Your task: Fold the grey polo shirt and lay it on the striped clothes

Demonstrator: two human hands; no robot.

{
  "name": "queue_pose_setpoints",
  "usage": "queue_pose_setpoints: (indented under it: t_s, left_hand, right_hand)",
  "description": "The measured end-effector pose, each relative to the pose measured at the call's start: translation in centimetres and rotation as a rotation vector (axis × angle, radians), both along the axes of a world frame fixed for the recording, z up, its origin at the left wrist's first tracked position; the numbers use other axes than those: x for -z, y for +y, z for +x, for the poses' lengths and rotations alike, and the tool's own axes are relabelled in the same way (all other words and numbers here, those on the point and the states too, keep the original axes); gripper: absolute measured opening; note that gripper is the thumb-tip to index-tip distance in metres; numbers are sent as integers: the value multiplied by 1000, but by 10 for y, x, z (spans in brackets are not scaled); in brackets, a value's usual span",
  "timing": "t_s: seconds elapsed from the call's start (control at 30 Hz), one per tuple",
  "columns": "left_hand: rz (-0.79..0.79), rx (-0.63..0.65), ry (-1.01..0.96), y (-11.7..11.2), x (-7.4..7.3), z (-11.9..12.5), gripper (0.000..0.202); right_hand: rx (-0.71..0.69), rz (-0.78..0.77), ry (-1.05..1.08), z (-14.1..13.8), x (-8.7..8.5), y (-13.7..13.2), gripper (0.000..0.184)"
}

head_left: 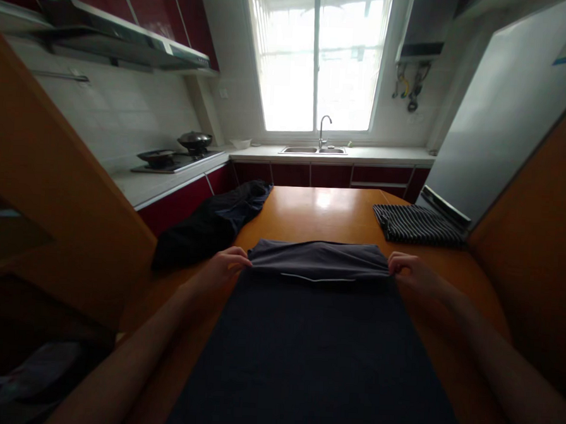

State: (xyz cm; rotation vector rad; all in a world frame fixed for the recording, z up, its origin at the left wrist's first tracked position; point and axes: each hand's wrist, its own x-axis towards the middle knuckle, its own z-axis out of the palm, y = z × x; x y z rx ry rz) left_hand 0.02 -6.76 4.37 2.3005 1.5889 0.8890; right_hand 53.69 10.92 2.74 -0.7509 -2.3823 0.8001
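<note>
A dark navy garment [314, 346] lies flat on the orange wooden table [330, 211], running from the near edge toward the middle. Its far end is folded back into a greyish band [318, 257] with a thin white line along the fold. My left hand [226, 264] pinches the left corner of that folded band. My right hand [410, 269] pinches the right corner. Both hands are closed on the cloth, level with each other, forearms stretched along either side of the garment.
A crumpled dark garment [211, 224] hangs over the table's left edge. A folded striped cloth [418, 223] lies at the far right, next to a grey refrigerator [501, 116]. Beyond are a counter with a sink [313, 150], a stove with pans [179, 154], and a window.
</note>
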Motion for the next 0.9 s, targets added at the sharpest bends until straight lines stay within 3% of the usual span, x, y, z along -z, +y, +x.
queue_pose_setpoints:
  t_s: [0.23, 0.33, 0.43, 0.63, 0.77, 0.9]
  left_hand:
    - [-193, 102, 178, -3, -1, 0, 23]
    - [-160, 106, 211, -2, -11, 17, 26]
    - [-88, 99, 222, 6, -17, 50, 32]
    - [-11, 116, 240, 32, 3, 106, 38]
    - [-7, 97, 236, 37, 12, 110, 25]
    - [-33, 123, 218, 37, 11, 107, 15]
  right_hand:
    - [-51, -54, -167, 2, 5, -2, 14]
    - [-72, 19, -175, -8, -4, -7, 14]
    - [-122, 133, -145, -34, -17, -17, 18]
    - [-151, 266, -249, -97, -21, -38, 29]
    - [-108, 288, -311, -108, -10, -41, 20]
    - [-126, 292, -296, -107, -6, -40, 12]
